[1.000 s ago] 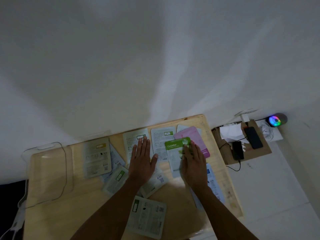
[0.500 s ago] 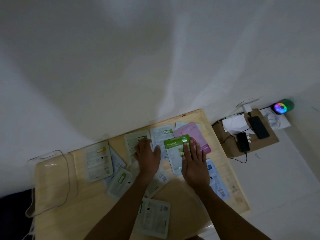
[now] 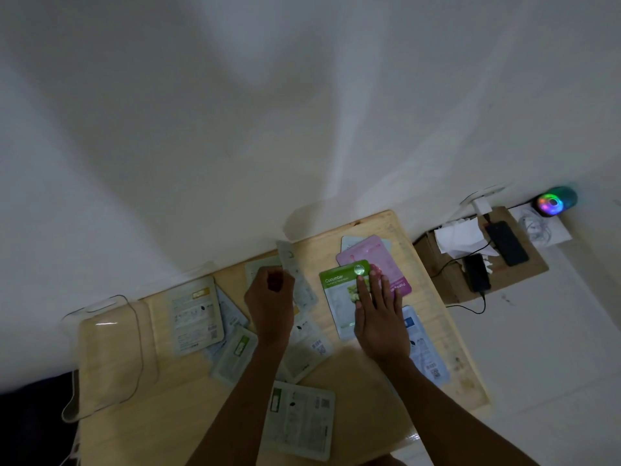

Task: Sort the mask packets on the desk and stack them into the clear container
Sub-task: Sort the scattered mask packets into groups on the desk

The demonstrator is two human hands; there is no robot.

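1. The left hand (image 3: 270,306) was pinched on a pale packet (image 3: 295,274), lifted on edge above the desk (image 3: 188,408).
2. The right hand (image 3: 378,317) lay flat, fingers spread, on the green cucumber packet (image 3: 339,290), which overlapped a pink packet (image 3: 376,260).
3. More packets lay scattered around both hands, one (image 3: 299,420) at the near edge.
4. The clear container (image 3: 111,358) stood at the desk's left end, apparently with nothing in it.
5. Right of the desk, two phones (image 3: 505,243) lay on a board.
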